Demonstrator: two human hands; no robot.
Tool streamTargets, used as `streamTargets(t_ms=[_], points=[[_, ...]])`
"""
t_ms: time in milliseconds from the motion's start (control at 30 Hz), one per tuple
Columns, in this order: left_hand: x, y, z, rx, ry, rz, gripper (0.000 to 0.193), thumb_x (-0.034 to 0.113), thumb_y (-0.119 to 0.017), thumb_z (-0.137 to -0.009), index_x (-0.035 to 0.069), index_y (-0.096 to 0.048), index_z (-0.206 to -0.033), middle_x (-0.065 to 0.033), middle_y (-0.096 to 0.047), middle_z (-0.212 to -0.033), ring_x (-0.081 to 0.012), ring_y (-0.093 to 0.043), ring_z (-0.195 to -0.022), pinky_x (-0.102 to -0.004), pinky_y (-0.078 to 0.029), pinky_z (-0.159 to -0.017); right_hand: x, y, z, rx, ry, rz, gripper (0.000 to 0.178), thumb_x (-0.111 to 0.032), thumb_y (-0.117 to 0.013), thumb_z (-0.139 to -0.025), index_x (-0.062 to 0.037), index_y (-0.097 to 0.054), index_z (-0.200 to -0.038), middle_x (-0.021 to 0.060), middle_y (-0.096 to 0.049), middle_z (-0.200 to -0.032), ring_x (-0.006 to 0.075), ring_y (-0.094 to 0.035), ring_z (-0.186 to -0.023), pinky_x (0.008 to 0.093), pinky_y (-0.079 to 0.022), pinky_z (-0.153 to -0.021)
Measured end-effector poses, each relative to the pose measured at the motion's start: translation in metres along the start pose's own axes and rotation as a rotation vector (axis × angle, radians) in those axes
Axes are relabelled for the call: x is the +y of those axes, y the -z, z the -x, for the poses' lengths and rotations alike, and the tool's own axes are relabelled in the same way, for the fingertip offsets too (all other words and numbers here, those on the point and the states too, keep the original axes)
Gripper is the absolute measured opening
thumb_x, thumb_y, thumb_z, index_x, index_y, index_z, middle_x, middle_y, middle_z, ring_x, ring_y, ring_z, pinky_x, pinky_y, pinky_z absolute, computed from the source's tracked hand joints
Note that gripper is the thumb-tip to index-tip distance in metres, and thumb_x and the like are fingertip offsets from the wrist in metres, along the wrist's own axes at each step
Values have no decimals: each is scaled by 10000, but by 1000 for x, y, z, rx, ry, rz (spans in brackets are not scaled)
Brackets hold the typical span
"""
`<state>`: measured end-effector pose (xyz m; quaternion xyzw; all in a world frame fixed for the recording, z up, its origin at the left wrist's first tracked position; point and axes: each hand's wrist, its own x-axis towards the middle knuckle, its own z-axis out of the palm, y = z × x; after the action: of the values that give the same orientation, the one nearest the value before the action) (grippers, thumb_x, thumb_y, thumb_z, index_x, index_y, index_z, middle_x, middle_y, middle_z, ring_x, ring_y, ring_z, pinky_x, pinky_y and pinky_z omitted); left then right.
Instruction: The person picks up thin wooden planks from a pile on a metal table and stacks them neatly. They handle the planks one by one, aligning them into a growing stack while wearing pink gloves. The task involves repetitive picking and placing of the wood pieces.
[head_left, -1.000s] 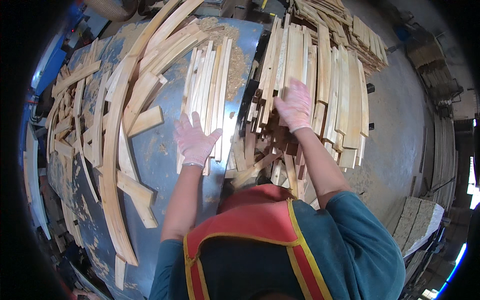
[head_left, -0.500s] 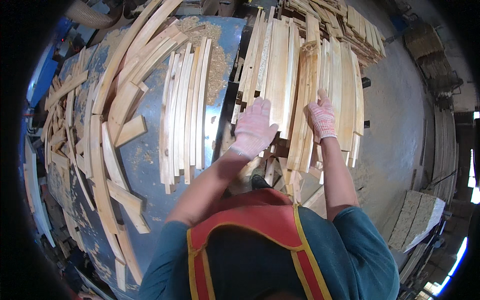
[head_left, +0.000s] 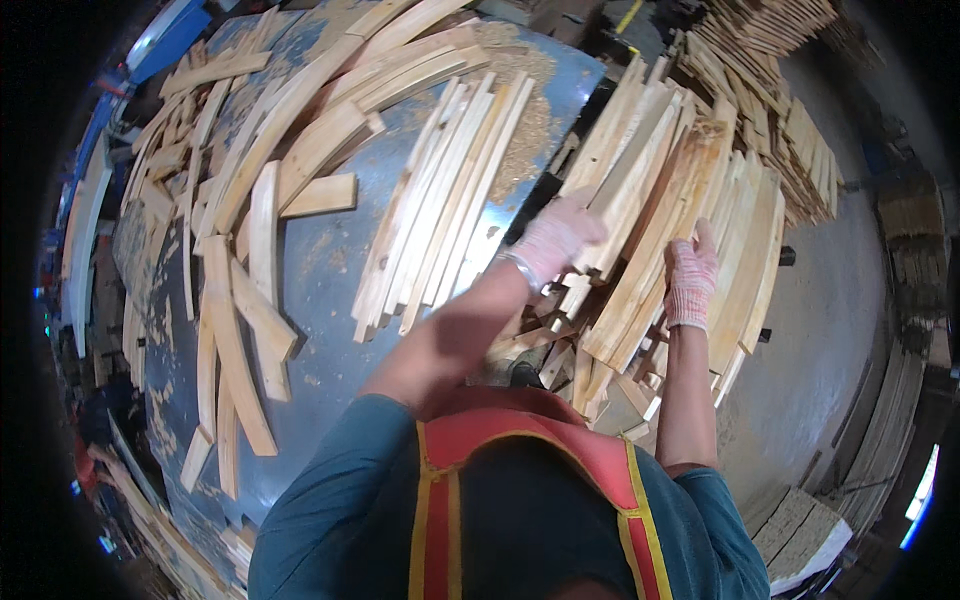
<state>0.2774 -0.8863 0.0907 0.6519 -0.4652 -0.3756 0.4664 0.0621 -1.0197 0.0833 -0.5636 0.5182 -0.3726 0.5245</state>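
A stack of pale, slightly curved wooden boards (head_left: 735,220) lies in front of me, right of the blue table. My left hand (head_left: 560,238), in a pinkish knit glove, is at the stack's left side. Its fingers, a little blurred, close at the near end of a greyish wooden slat (head_left: 637,155). My right hand (head_left: 692,278), gloved alike, is curled at the right edge of a wide brown-stained wooden board (head_left: 660,235). Its thumb is hidden, and the fingers lie along the wood.
On the blue metal table (head_left: 325,250), a row of narrow slats (head_left: 440,200) lies beside sawdust (head_left: 525,130). Curved offcuts (head_left: 235,340) are heaped farther left. More stacked boards (head_left: 770,130) stand beyond my stack. Short wood pieces (head_left: 590,375) lie below its near end.
The view has swung, so table and stack appear tilted and shifted right. My left hand went from flat over the boards to closing at a slat's end. My right hand stays at the stained board.
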Motion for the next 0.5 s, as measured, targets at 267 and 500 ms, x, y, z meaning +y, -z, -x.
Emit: streamTargets(t_ms=[267,500], points=[[7,181,168,274,229,601,799,207,-644,-715,-28,-593,-1477,-141,-655,-1342,-204,-643,-1153,-311,-542,-983,7,-111,65,-157,125,32,722,-75,-598,-933,77,-372,-1602,188,-597,-1390,240,-593,-1174,313,-468,-1014],[-99,252,219,249,307,363,767,224,-707,-751,-39,-594,-1463,-138,-675,-1358,-238,-629,-1243,-325,-468,-1097,-6,-205,117,-295,45,510,761,-205,-598,-965,-48,-321,-1657,291,-559,-1519,339,-637,-1310,369,-472,-1113]])
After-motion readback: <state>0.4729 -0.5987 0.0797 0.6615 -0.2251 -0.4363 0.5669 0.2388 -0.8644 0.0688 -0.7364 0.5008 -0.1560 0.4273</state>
